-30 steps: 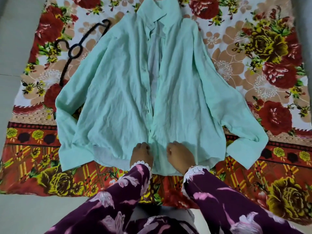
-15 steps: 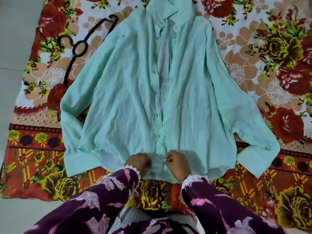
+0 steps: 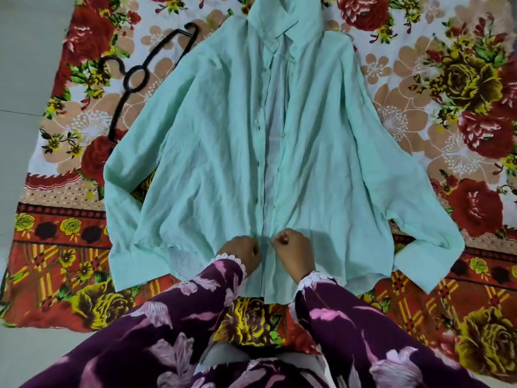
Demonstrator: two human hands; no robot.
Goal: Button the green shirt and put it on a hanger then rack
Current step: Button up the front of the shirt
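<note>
Now raised from the hem to the lowest button: left hand (image 3: 242, 252) and right hand (image 3: 291, 249), each pinching a placket edge of the green shirt (image 3: 212, 152). Flat on the bedsheet (image 3: 447, 113); upper buttons unfastened. Hanger (image 3: 134, 79) far beyond left hand, untouched.

A floral blanket (image 3: 461, 113) is lying spread over the pale floor (image 3: 25, 51), carrying the green shirt (image 3: 209, 152) laid flat and a black hanger (image 3: 134, 77) partly tucked beneath its sleeve.

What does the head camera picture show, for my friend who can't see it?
A left hand and a right hand pinch the two front edges of a green shirt near its hem. The shirt lies spread out and mostly unbuttoned on a flowery blanket. A black hanger lies partly under its shoulder.
</note>
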